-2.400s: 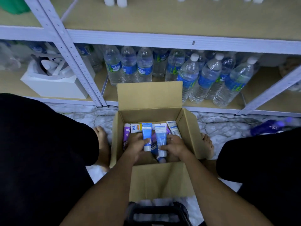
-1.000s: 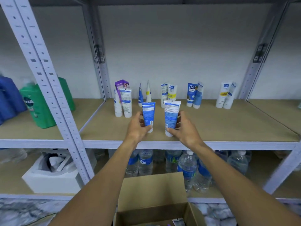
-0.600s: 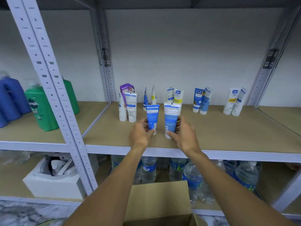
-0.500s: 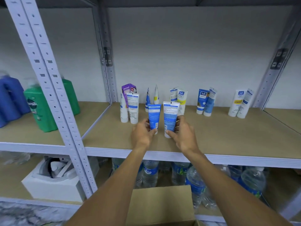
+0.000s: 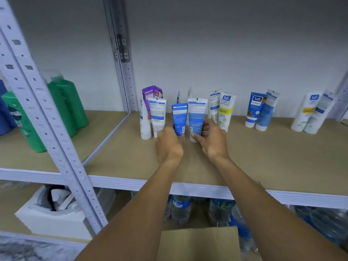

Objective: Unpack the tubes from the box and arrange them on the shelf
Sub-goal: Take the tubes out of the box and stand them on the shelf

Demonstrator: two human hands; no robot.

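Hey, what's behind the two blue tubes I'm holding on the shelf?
Only tops show: a thin tube behind the dark blue tube, another thin tube behind the light blue tube, then the wall. Their lower parts are covered.

You're seeing glossy plastic tubes [image 5: 179, 117] sitting on matt wood-look shelf [image 5: 273, 153], w/ painted perforated metal upright [image 5: 47, 129], matt cardboard box [image 5: 199, 243].

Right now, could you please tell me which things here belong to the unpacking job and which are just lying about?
Job: blue tube in left hand; pale tube in right hand; standing tubes; shelf; box.
Lying about: green bottles; water bottles; white carton.
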